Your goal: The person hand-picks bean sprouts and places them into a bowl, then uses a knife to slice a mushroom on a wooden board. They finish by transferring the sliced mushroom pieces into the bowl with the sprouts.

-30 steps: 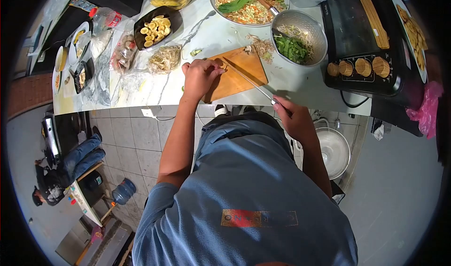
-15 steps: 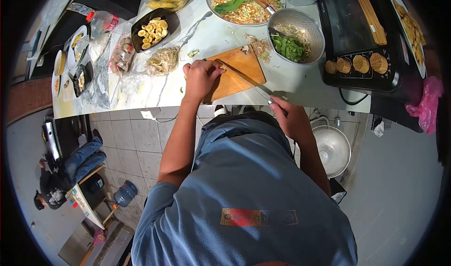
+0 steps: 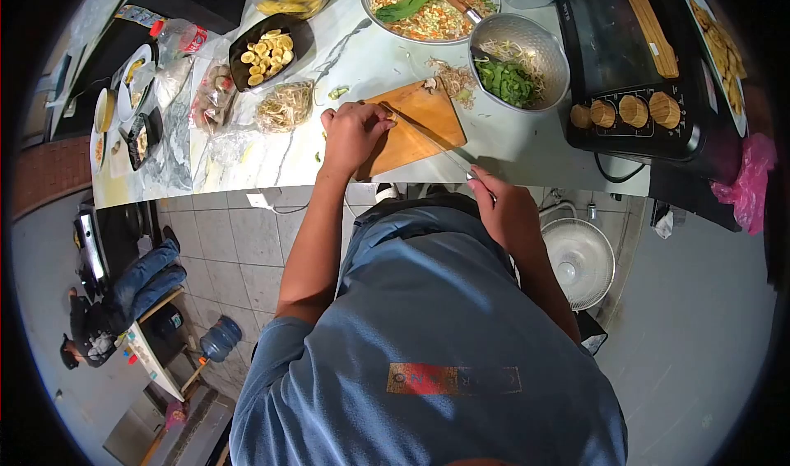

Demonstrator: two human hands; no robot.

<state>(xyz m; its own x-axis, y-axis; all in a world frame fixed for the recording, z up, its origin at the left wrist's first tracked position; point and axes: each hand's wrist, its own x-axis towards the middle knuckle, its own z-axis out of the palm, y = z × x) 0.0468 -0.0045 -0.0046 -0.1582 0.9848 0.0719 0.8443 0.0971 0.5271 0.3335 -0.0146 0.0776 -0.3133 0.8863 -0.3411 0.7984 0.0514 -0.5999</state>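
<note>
The left hand (image 3: 352, 133) lies curled on the near-left corner of the wooden cutting board (image 3: 415, 128), fingertips bunched down on something small that I cannot make out under them. The right hand (image 3: 504, 207) is closed around the handle of a long knife (image 3: 428, 138), well back from the board's near edge, with the thin blade running diagonally across the board and its tip right by the left fingertips. To slice well from here, I would judge the left fingers should stay tucked, knuckles facing the blade, and the cuts short and steady, since the tip sits so close to them. Just beyond the board's far-right corner stands a metal bowl (image 3: 518, 50) holding chopped greens, and a small heap of trimmings (image 3: 451, 79) lies at the board's far edge. Left of the board there is a bag of bean sprouts (image 3: 285, 105).
</note>
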